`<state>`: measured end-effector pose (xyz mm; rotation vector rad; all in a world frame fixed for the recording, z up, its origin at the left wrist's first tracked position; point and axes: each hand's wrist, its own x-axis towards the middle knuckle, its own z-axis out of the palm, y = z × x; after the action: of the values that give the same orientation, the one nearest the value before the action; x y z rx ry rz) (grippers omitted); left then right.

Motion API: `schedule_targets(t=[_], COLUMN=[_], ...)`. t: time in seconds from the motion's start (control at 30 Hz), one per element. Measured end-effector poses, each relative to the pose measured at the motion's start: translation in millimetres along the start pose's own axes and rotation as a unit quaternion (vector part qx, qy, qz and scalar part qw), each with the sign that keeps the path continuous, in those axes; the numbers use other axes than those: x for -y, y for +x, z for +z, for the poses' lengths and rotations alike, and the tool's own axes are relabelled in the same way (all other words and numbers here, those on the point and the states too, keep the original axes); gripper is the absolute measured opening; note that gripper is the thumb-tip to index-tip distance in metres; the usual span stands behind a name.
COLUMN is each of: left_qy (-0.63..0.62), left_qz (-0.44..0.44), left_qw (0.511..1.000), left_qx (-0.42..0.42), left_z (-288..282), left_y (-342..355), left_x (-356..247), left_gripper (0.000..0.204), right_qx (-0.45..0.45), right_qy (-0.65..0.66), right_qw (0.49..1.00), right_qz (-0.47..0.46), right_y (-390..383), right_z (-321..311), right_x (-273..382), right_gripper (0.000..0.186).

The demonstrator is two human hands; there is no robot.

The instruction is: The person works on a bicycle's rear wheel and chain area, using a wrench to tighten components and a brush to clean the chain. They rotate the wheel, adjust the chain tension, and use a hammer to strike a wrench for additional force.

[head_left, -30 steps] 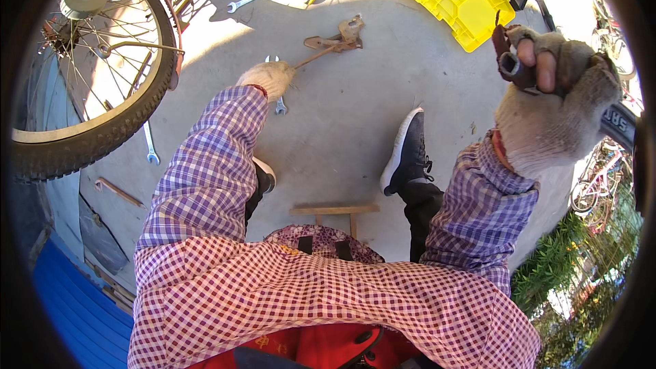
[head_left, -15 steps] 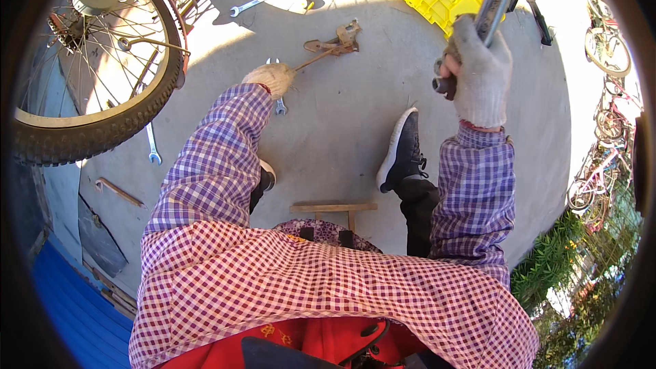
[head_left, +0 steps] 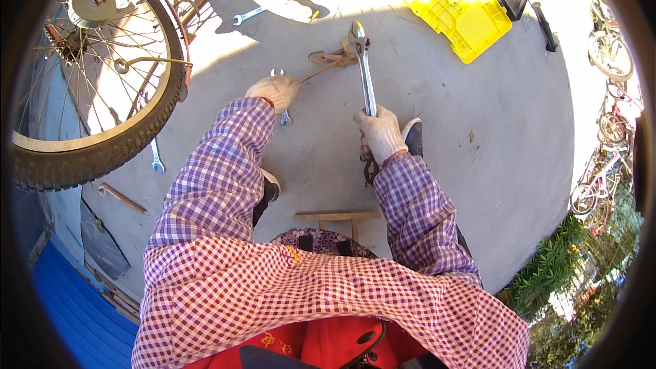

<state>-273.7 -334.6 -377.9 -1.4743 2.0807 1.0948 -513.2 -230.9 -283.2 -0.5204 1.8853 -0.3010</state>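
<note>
The rusty metal part (head_left: 335, 59) lies on the concrete floor (head_left: 492, 164), toward its far edge. The left hand (head_left: 275, 92), gloved, is closed around the part's thin rod, covering the middle of a wrench (head_left: 285, 119) on the floor. The right hand (head_left: 383, 130), also gloved, is wrapped around a silver adjustable wrench (head_left: 367, 78); its head overlaps the rusty part, though contact cannot be told. A dark piece (head_left: 370, 169) sticks out below that hand, and a shoe (head_left: 414, 138) is partly hidden behind it.

A bicycle wheel (head_left: 89, 164) blocks the floor's far left corner, with another wrench (head_left: 157, 157) just beside its tyre and a hooked rod (head_left: 123, 199) nearer the left edge. At the far edge lie a third wrench (head_left: 249, 16) and, farther right, a yellow case (head_left: 471, 27). Bicycles (head_left: 610, 119) and plants (head_left: 550, 260) line the right edge.
</note>
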Motion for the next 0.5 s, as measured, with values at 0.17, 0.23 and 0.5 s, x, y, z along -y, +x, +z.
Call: schedule_targets(t=[0.17, 0.23, 0.5], left_qy=[0.076, 0.099, 0.034], left_qz=[0.062, 0.082, 0.049], left_qw=[0.995, 0.991, 0.997], left_qx=[0.036, 0.043, 0.046], left_z=[-4, -7, -11], left_y=[2, 2, -3], left_x=[5, 3, -2], left_gripper=[0.042, 0.043, 0.038], right_qx=[-0.113, -0.164, -0.162], right_qy=[0.049, 0.103, 0.051], right_qw=[0.919, 0.860, 0.975], right_qz=[-0.375, -0.471, -0.143], right_y=[-91, -139, -39], right_z=[-83, -105, -3], right_x=[132, 180, 62], right_gripper=[0.024, 0.029, 0.018])
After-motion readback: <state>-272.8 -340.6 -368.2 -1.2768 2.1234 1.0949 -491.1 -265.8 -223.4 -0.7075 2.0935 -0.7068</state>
